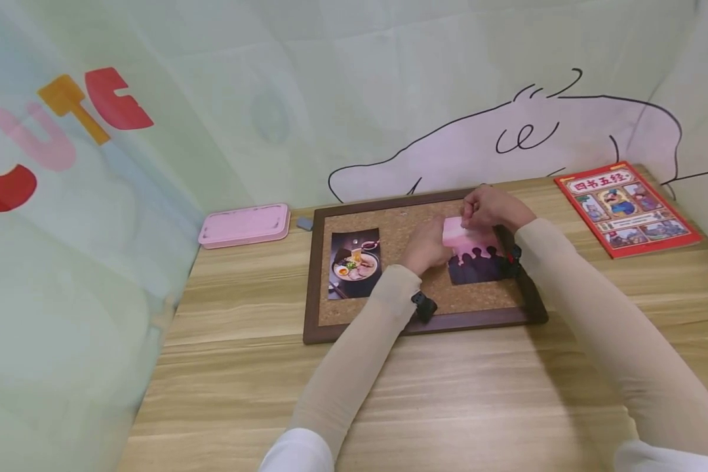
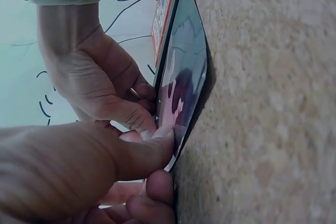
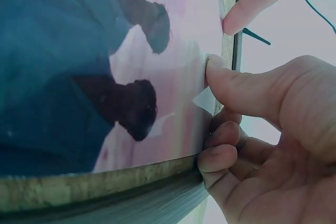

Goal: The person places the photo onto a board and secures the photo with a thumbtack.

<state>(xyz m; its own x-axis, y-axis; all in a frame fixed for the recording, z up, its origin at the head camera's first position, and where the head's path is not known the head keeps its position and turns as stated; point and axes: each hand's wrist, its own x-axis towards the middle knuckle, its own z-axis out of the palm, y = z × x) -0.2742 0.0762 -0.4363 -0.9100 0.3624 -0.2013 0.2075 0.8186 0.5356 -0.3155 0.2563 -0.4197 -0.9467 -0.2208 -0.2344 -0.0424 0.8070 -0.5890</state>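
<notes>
A dark-framed cork board (image 1: 389,321) lies on the table. On its right half is a pink and dark-blue photo (image 1: 478,269) with dark silhouettes. My left hand (image 1: 427,246) pinches the photo's left edge, thumb (image 2: 165,140) on its face. The left wrist view shows the photo's lower part bowed up off the cork. At the photo's top edge my right hand (image 1: 490,208) pinches a small pin (image 3: 208,59), mostly hidden by the thumb and fingertips. A ramen photo (image 1: 356,265) lies on the board's left half, with a small pin head (image 1: 355,242) near its top.
A pink tin case (image 1: 244,225) sits left of the board at the back. Between them is a small grey-blue piece (image 1: 304,223). A red-bordered book (image 1: 628,208) lies to the right. A printed cloth (image 1: 271,98) hangs behind the table.
</notes>
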